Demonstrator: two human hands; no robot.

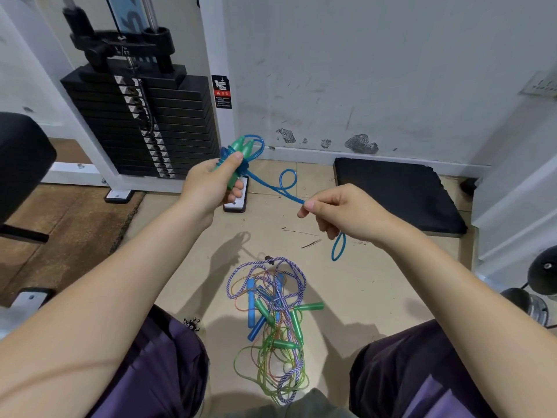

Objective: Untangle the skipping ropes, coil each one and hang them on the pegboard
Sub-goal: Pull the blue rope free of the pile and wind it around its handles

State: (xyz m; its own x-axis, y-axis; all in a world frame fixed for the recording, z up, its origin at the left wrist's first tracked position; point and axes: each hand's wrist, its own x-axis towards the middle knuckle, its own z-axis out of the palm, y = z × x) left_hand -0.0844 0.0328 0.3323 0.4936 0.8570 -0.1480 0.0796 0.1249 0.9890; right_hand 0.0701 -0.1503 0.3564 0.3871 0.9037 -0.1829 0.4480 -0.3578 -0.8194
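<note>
While the person sits over the tiled floor (193, 236), the head view shows both bare forearms reaching forward above a tangled pile of ropes (271, 315). That pile lies on the floor between the two knees, and it serves as the landmark for everything else. It holds a purple-and-white braided rope (291, 268), thin green and orange cords, two blue handles (250, 300) and several green handles (310, 306), all crossing over one another.

Above the pile and to its left, the left hand (211, 185) grips a pair of green handles (241, 149) together, fingers curled round them and the thumb lying across the front. Turns of the blue rope (271, 184) are wound around those handles, with a loop standing up beyond them.

From that bundle the blue rope runs down and rightward, makes one small open loop in the air, and reaches the right hand (340, 212), which is above the pile and to its right. Thumb and forefinger pinch the rope, the other fingers are curled, and a short loop of it hangs below the hand.

Beyond the pile, up and to the left, stands a black weight stack (168, 122) in a white frame. Beyond it to the right, a black foam mat (391, 191) lies on the floor against the scuffed white wall (361, 70). No pegboard is visible.
</note>
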